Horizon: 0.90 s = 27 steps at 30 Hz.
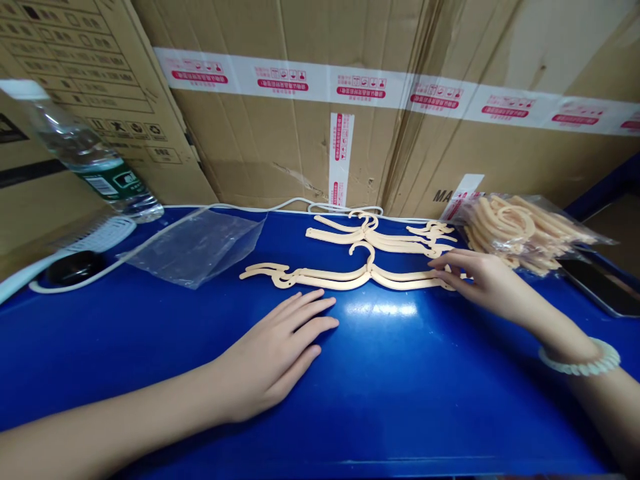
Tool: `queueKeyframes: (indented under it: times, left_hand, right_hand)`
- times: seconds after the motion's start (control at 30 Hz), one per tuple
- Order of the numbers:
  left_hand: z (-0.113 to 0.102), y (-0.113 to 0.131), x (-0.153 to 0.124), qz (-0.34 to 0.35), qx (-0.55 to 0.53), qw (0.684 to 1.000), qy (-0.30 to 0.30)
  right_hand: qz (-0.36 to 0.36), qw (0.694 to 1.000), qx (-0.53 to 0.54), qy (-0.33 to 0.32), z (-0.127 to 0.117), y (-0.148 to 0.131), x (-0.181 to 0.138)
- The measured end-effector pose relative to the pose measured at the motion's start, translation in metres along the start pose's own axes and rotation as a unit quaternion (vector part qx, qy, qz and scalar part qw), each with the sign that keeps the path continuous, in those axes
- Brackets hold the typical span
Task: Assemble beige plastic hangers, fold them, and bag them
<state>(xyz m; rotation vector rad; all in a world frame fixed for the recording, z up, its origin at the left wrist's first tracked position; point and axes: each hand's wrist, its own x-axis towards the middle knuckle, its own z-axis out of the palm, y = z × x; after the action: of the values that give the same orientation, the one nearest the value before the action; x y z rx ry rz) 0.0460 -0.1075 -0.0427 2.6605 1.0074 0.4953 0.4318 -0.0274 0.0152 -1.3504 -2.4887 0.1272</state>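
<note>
A beige folding clothes hanger lies on the blue table with its hook pointing away from me. My left hand rests palm down just in front of its left half, fingers spread and holding nothing. At the hanger's right end, my right hand has its thumb and fingers around the end piece, partly hiding it. Behind lie more beige hangers, close together, with their hooks overlapping. Small beige hanger parts are beside them on the right.
A clear bag of beige hanger pieces sits at the right, near a dark phone. On the left are an empty plastic bag, a water bottle, a white hairbrush and a black mouse. Cardboard boxes stand behind.
</note>
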Motion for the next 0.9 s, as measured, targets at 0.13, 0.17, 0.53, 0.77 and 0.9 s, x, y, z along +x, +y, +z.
queueKeyframes:
  times: [0.13, 0.17, 0.53, 0.77, 0.9]
  left_hand:
    - [-0.003, -0.002, 0.002, 0.017, 0.003, 1.0, 0.004]
    - [-0.004, -0.002, 0.002, 0.018, 0.005, 1.0, 0.009]
    - [-0.006, -0.005, 0.004, 0.038, 0.021, 0.999, -0.005]
    - [-0.002, -0.003, 0.003, 0.027, 0.005, 0.999, 0.024]
    - [-0.002, -0.003, 0.004, 0.028, 0.001, 0.999, 0.021]
  right_hand:
    - [0.019, 0.997, 0.036, -0.058, -0.006, -0.006, -0.001]
    - [0.021, 0.994, 0.059, -0.086, -0.007, -0.009, -0.001]
    - [-0.029, 0.954, 0.165, -0.248, 0.016, -0.046, -0.007]
    - [-0.024, 0.953, 0.171, -0.249, 0.015, -0.044, -0.007]
    - [-0.022, 0.953, 0.175, -0.247, 0.015, -0.044, -0.007]
